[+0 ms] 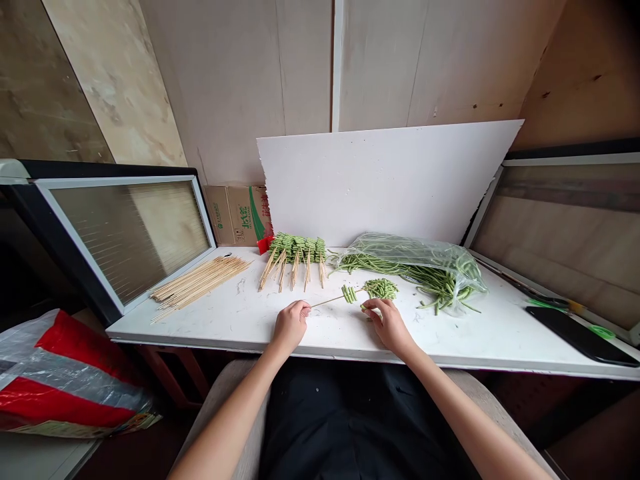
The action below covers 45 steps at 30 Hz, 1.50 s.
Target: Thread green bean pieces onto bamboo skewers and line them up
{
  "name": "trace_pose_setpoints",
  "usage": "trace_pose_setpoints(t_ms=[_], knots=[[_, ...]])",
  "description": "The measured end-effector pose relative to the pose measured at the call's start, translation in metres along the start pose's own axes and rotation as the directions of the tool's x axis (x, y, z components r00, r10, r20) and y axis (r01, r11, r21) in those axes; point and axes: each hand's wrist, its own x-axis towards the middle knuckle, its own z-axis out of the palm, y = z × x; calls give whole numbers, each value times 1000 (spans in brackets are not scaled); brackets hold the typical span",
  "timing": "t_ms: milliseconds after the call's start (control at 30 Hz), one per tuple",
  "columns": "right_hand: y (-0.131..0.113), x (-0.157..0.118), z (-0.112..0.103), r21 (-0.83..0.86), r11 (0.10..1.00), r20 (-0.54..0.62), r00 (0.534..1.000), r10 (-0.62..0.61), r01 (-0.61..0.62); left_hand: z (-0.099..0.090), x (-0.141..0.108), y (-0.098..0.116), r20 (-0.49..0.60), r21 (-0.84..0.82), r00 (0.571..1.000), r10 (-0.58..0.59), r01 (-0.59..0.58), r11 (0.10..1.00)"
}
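Left hand (292, 327) near desk's (320, 330) front edge, grip pinched on skewer (330, 301) with green bean pieces (349, 294) threaded. Right hand (389, 325), grip nearly closed at a bean piece (363, 307). Beyond: cut bean pile (381, 289); finished skewers (297, 252) toward back edge.

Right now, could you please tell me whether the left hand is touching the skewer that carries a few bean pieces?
Touching. The head view shows the skewer's bare end meeting the fingertips of the left hand.
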Motion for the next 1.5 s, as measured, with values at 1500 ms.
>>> trace_pose_setpoints(t_ms=[1500], knots=[[15, 5, -11, 595, 731, -112, 865, 489, -336, 3, -1, -9, 36, 74, 994, 102, -104, 992]])
